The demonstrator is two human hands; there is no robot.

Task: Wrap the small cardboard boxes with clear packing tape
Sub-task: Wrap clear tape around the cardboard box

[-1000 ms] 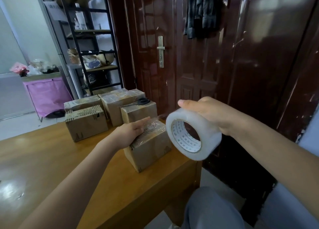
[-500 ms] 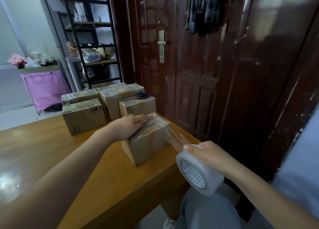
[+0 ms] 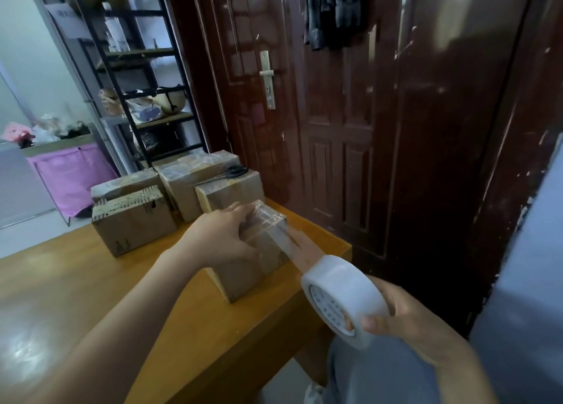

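The left hand (image 3: 222, 240) is pressing down on the small brown cardboard box (image 3: 253, 257) near the tabletop (image 3: 152, 327) edge. The right hand (image 3: 402, 312) is gripping the clear packing-tape roll (image 3: 341, 294) just below-right, film stretching taut between them. The box is likely light and slide-prone — hold its top firmly.

I see the near box (image 3: 253, 263) at the table (image 3: 128, 306) corner on my right; my left hand (image 3: 219, 239) rests on top of it; my right hand (image 3: 405, 315) holds the tape roll (image 3: 341, 297) off the table edge, right of the box, a strip (image 3: 292, 245) running between them; four boxes (image 3: 134, 217) stand behind, farther back on the table; scissors (image 3: 233, 171) lie on the rearmost ones; a shelf rack (image 3: 143, 77) stands beyond, left of the door (image 3: 335, 129).
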